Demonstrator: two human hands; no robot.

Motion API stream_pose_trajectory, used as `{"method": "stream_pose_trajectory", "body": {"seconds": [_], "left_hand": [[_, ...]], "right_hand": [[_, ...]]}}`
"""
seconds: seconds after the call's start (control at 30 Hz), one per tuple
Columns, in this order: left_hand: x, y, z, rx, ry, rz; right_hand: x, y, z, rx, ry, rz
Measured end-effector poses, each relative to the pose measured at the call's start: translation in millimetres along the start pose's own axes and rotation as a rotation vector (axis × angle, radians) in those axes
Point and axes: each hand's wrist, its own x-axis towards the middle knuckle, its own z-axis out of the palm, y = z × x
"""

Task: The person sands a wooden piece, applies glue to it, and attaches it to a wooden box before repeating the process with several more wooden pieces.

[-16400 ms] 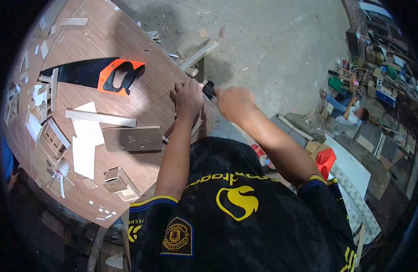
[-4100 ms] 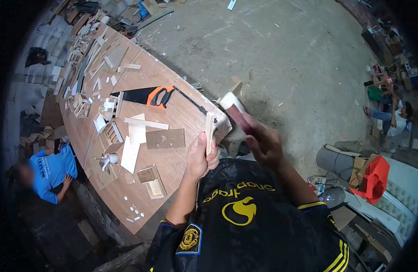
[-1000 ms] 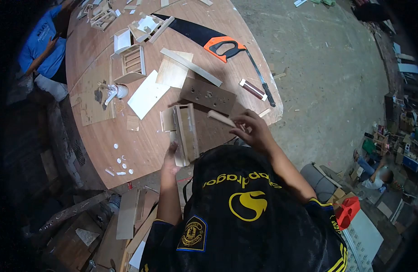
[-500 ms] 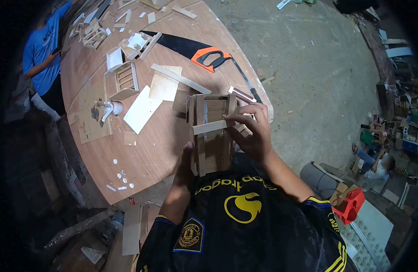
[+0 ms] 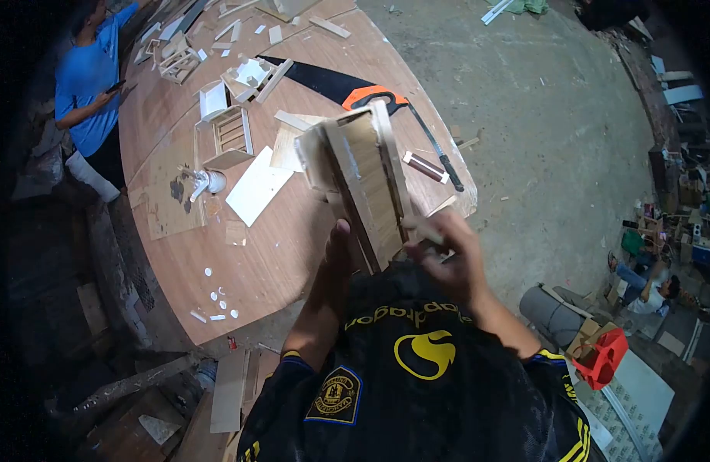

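A small wooden box-like frame (image 5: 370,177) with raised side strips is tilted up in front of my chest. My left hand (image 5: 337,252) grips its lower left side; the thumb shows and the other fingers are hidden behind it. My right hand (image 5: 453,258), smeared by motion, is closed on a short wooden strip (image 5: 424,229) beside the frame's lower right edge. White streaks run along the frame's inner side. Just beyond the frame lie a handsaw (image 5: 374,96) with an orange handle and a dark narrow blade (image 5: 426,137).
The wooden table (image 5: 255,285) bears a white sheet (image 5: 259,185), a white jar (image 5: 213,182), a small slatted wooden piece (image 5: 230,135) and a brown-and-white block (image 5: 426,167). A person in blue (image 5: 89,85) stands at the far left; another person (image 5: 651,291) sits at right.
The frame has tilted and swung upward, away from my chest. My right hand has drawn the wooden strip off the frame's front, down to its lower right side.
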Motion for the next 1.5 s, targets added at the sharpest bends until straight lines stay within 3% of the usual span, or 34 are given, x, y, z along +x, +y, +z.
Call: {"method": "stream_pose_trajectory", "body": {"seconds": [0.07, 0.2, 0.33, 0.5, 0.63, 0.77, 1.17, 1.5], "left_hand": [[5.8, 9.6, 7.1, 0.021, -0.049, 0.028], [7.5, 3.2, -10.5, 0.12, -0.094, 0.169], [17.2, 15.3, 5.9, 0.198, -0.01, 0.243], [23.9, 21.1, 14.7, 0.062, -0.056, 0.239], [25.5, 9.4, 1.1, 0.032, 0.032, 0.342], [17.3, 3.4, -29.9, 0.17, 0.066, 0.226], [30.2, 24.0, 37.6, 0.075, 0.132, 0.301], [32.5, 16.7, 29.6, 0.166, 0.163, 0.305]], "right_hand": [[-1.7, -17.5, 7.6, 0.193, -0.02, 0.082], [3.2, -32.8, 10.1, 0.205, -0.004, 0.065], [8.5, -38.8, 7.0, 0.16, 0.017, -0.032], [12.8, -38.2, 6.9, 0.15, 0.054, -0.018], [14.9, -38.5, 8.7, 0.14, 0.08, -0.033], [17.2, -36.8, 8.7, 0.189, 0.083, 0.0], [24.1, -34.7, 7.0, 0.162, 0.097, 0.003], [25.4, -34.6, 7.4, 0.212, 0.095, 0.067]]}}
